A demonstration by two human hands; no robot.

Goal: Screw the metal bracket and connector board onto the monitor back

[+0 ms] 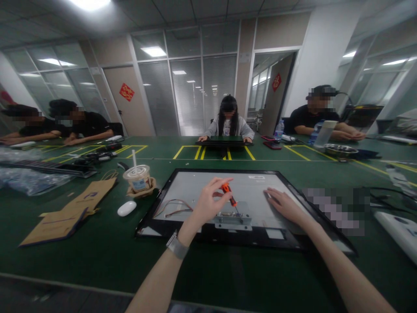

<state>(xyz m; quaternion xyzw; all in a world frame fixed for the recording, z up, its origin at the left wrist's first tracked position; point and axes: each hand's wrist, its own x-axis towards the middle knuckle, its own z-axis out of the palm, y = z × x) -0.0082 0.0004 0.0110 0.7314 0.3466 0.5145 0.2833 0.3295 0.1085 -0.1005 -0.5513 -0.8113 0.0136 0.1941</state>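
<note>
My left hand (211,200) pinches an orange and black screwdriver (229,194) by its handle. The shaft slants down to a metal bracket (233,221) on the back of a flat display panel (184,184), near the edge closest to me. I cannot make out whether the tip sits in a screw. Stretched out and lying on the panel's grey surface, right of the bracket, is my right hand (286,206); a small pale spot shows by its fingers, too small to name. Thin cables (174,208) lie on the panel left of the bracket.
Left of the panel are a lidded drink cup (138,178), a white computer mouse (127,208) and a brown paper bag (70,211). A white device (397,232) lies at right. Across the green table, a person (228,119) holds another dark panel; several people sit around.
</note>
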